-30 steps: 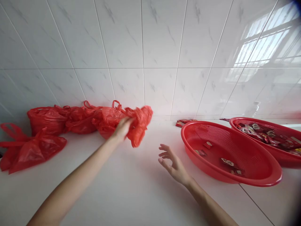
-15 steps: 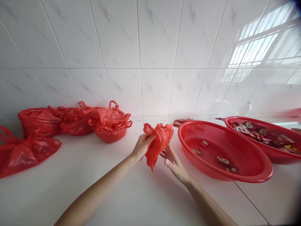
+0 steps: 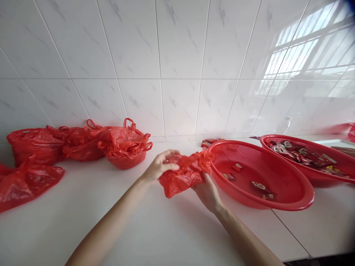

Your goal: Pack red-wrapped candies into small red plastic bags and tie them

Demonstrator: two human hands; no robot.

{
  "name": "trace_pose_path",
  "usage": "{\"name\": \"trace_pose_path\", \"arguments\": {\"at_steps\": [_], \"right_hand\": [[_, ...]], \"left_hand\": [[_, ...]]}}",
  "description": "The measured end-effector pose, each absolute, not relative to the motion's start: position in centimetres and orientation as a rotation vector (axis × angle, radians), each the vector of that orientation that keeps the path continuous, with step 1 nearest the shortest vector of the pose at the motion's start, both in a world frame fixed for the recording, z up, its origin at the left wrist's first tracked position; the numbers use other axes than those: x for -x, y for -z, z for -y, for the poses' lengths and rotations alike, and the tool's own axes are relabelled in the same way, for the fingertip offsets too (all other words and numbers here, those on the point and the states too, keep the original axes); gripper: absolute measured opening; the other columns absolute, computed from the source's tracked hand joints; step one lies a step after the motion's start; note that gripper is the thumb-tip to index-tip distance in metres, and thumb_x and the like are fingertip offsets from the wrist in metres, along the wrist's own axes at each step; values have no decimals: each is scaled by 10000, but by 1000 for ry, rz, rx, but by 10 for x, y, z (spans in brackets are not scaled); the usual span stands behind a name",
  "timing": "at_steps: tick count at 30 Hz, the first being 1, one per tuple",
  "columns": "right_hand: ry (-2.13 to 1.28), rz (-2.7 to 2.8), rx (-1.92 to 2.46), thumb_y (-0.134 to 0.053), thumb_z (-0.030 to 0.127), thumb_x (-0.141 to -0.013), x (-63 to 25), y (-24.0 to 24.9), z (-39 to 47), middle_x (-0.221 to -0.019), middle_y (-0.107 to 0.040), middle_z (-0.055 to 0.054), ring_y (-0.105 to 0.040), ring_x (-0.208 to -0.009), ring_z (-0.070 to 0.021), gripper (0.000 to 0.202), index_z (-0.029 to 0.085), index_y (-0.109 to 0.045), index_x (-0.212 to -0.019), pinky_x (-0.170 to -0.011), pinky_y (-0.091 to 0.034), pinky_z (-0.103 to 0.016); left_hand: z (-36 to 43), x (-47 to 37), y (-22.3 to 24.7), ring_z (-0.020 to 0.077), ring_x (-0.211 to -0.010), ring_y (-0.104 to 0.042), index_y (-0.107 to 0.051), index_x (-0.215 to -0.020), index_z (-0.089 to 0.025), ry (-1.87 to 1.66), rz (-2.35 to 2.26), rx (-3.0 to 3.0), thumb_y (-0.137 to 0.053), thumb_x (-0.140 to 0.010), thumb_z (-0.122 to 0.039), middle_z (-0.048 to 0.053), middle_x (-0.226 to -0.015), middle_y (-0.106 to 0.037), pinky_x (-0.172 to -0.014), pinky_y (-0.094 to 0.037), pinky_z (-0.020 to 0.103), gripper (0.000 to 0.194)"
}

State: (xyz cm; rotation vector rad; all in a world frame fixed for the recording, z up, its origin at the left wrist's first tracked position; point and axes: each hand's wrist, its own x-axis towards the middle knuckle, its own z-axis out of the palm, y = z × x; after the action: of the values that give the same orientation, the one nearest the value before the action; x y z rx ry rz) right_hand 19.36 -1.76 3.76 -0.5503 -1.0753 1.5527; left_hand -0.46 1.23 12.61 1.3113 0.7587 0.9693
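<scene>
A crumpled red plastic bag (image 3: pixel 181 179) is held above the white counter, between both hands. My left hand (image 3: pixel 159 166) grips its left side, with the thumb lying over the film and the fingers behind. At the bag's right side, my right hand (image 3: pixel 208 192) grasps it from below; the film covers most of those fingers. Just right of this hand stands a red perforated plastic basket (image 3: pixel 302 184), with a few small wrapped packets (image 3: pixel 259 185) on its bottom.
Several filled red plastic bags (image 3: pixel 124 147) stand along the tiled wall at left, one lying nearer (image 3: pixel 30 181). A second red basket (image 3: pixel 310 181) at far right holds many wrapped snacks (image 3: pixel 307 157). Loose packets (image 3: pixel 209 142) lie behind the nearer basket.
The right hand has come up to the bag and now holds it. The bag has been turned from hanging upright to spread sideways between the hands. My view has shifted slightly right.
</scene>
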Motion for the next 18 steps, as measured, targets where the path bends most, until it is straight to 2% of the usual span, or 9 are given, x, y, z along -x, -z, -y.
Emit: {"name": "trace_pose_path", "arguments": {"at_steps": [4, 7, 10, 13, 15, 18], "right_hand": [[-1517, 1088, 591, -333, 553, -987, -196, -36, 15, -1421, -558, -53, -519, -1302, -301, 487, 310, -527, -1362, -994, -485, -512], [-1375, 1271, 759, -422, 520, -973, -196, -36, 18, -1387, -577, -88, -552, -1255, -296, 447, 258, -583, -1298, -1014, -482, -502], [-937, 1430, 953, -564, 455, -926, -196, -37, 26, -1459, -491, -103, -526, -1278, -286, 527, 273, -454, -1409, -1042, -467, -499], [-349, 1577, 995, -617, 332, -900, -196, -44, 37, -1551, -353, -122, -385, -1402, -314, 673, 289, -312, -1498, -1104, -391, -545], [5, 1745, 903, -598, 231, -896, -194, -51, 43, -1609, -235, -99, -285, -1459, -328, 651, 320, -342, -1488, -1142, -324, -568], [310, 2004, 854, -567, 160, -894, -187, -59, 46, -1652, -89, -51, -212, -1486, -354, 523, 352, -504, -1376, -1163, -231, -618]], "left_hand": [[-27, 39, -140, 167, -711, -661, -665, -1028, -303, -1240, -834, -1338, -769, -612, -182, -2, -900, -696, -676, -522, 297, 446], [-33, 57, -143, 174, -785, -660, -676, -1019, -282, -1315, -954, -1491, -740, -642, -190, 2, -938, -690, -713, -517, 289, 394], [-33, 62, -140, 192, -933, -650, -669, -1043, -235, -1227, -1024, -1645, -709, -698, -213, 24, -1009, -690, -805, -512, 297, 347], [-30, 54, -137, 198, -978, -646, -636, -1113, -196, -1018, -985, -1719, -697, -723, -195, 58, -1071, -682, -837, -517, 314, 395], [-29, 47, -134, 197, -967, -656, -611, -1152, -184, -883, -924, -1726, -692, -734, -178, 78, -1096, -673, -834, -526, 324, 426], [-26, 39, -132, 198, -979, -663, -589, -1194, -184, -784, -836, -1730, -678, -751, -157, 101, -1153, -658, -843, -529, 333, 454]]}}
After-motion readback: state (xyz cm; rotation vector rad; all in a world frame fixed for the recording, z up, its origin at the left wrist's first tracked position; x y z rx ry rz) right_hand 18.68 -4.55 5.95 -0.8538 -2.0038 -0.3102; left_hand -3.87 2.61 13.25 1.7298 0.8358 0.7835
